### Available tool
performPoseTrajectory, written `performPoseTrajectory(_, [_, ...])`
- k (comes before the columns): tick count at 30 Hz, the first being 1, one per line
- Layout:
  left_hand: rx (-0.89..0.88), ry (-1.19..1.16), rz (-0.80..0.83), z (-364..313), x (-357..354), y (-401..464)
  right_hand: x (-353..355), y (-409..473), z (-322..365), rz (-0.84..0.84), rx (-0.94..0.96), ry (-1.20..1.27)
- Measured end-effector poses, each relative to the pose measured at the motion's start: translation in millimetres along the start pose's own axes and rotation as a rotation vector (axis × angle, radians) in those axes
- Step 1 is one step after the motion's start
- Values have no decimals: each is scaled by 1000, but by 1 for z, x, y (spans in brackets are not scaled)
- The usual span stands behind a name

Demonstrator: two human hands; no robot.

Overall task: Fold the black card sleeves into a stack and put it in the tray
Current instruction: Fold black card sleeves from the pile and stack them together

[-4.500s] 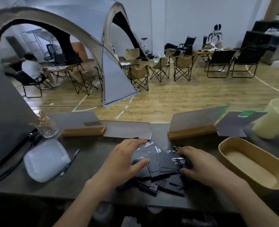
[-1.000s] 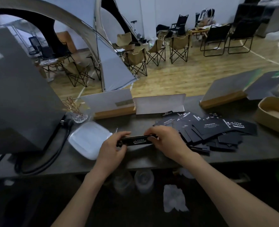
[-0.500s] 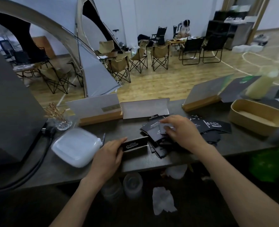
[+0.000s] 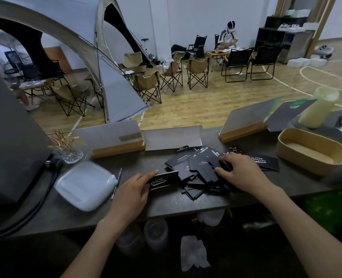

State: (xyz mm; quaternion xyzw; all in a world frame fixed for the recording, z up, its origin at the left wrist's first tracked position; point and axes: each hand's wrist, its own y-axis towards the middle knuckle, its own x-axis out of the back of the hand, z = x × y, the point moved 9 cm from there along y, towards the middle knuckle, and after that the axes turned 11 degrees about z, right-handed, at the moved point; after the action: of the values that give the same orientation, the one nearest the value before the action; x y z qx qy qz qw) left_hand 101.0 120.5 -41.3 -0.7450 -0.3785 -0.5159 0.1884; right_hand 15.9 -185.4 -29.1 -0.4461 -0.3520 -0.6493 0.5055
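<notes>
A loose pile of black card sleeves [image 4: 198, 165] with white lettering lies on the dark counter. My left hand [image 4: 133, 192] grips a folded black sleeve [image 4: 163, 179], standing on its edge left of the pile. My right hand [image 4: 240, 172] rests on the pile's right part, fingers curled and pinching a flat sleeve [image 4: 212, 171]. One more sleeve [image 4: 265, 162] lies apart to the right. The tan oval tray [image 4: 286, 151] stands at the right with nothing inside.
A white lidded box [image 4: 84, 185] and a pen [image 4: 116, 182] lie to the left, beside a dark machine [image 4: 9, 149] with cables. Two wooden-based sign stands [image 4: 115, 139] [image 4: 244, 123], a glass of sticks [image 4: 69, 151] and a pale bottle [image 4: 316, 107] line the counter's back.
Both hands folded one sleeve a second ago. Since then my right hand let go and reached into the pile, while my left hand kept the folded sleeve.
</notes>
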Motion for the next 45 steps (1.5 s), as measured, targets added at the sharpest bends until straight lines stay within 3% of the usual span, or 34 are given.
performPoseTrajectory(5, [-26,-20,5,-8,-7,4,13,-4,1,-60,156,63])
performPoseTrajectory(9, [-30,21,-15,-18,-11,14,27,-16,-2,-333,262,-10])
performPoseTrajectory(12, [-31,44,-16,-26,-13,25,33,-21,-13,-452,226,-20])
performPoseTrajectory(16, [-73,43,8,-48,-23,41,27,-19,-30,-438,86,-29])
performPoseTrajectory(19, [-76,45,20,-53,-25,47,55,-33,-30,-599,75,-17])
performPoseTrajectory(22, [-62,25,60,-41,-19,42,94,-56,-21,-792,106,276])
performPoseTrajectory(24, [-38,-3,83,-20,-12,35,100,-62,-12,-722,82,720])
performPoseTrajectory(26, [21,-58,97,10,-5,29,77,-54,24,-434,156,1045])
performPoseTrajectory(27, [55,-110,106,23,-2,26,58,-47,47,-265,202,1095])
performPoseTrajectory(28, [80,-177,116,31,0,24,38,-42,69,-130,249,1062])
performPoseTrajectory(30, [101,-315,138,34,1,21,-2,-29,97,-33,294,801])
performPoseTrajectory(35, [84,-441,149,23,5,11,-47,1,110,-109,262,517])
performPoseTrajectory(37, [72,-452,127,22,5,9,-59,5,112,-64,269,438])
performPoseTrajectory(40, [41,-260,57,15,7,10,-59,5,116,-75,300,381])
performPoseTrajectory(43, [-20,-176,29,9,4,11,-21,4,118,-291,408,299])
performPoseTrajectory(45, [32,-180,-3,15,10,11,-18,20,105,-245,360,92])
